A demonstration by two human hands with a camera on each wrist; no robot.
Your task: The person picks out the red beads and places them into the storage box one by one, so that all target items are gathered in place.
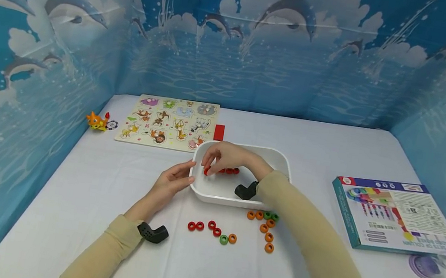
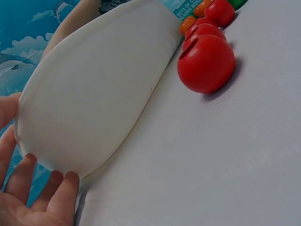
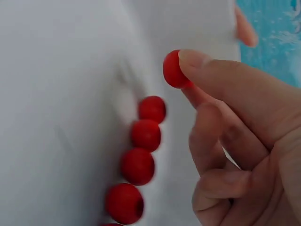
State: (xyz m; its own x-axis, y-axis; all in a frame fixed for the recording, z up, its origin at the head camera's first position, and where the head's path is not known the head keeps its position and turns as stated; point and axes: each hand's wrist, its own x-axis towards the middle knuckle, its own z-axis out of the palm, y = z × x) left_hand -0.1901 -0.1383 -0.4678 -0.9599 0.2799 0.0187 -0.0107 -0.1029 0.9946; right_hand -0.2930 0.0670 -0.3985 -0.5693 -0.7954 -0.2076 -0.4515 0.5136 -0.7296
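Observation:
My right hand (image 1: 225,156) is over the white tray (image 1: 214,199). Its thumb and forefinger pinch a red bead (image 3: 172,69), seen clearly in the right wrist view. Beside that bead, a row of several red beads (image 3: 138,166) lies along the far inner side of the tray. My left hand (image 1: 171,179) is at the tray's left end, with spread fingertips (image 2: 71,178) touching the outside of its wall. In front of the tray, several red beads (image 1: 211,225) lie on the white tablecloth with a green bead (image 1: 224,239) and an orange bead (image 1: 232,238).
Orange beads (image 1: 269,237) and green beads (image 1: 267,215) form a line near the tray's front right. Behind it lies an animal puzzle board (image 1: 169,124) beside a red block (image 1: 219,132). A flat game box (image 1: 397,215), purple lidded pot (image 1: 424,266) and orange toy figure (image 1: 97,121) stand farther out.

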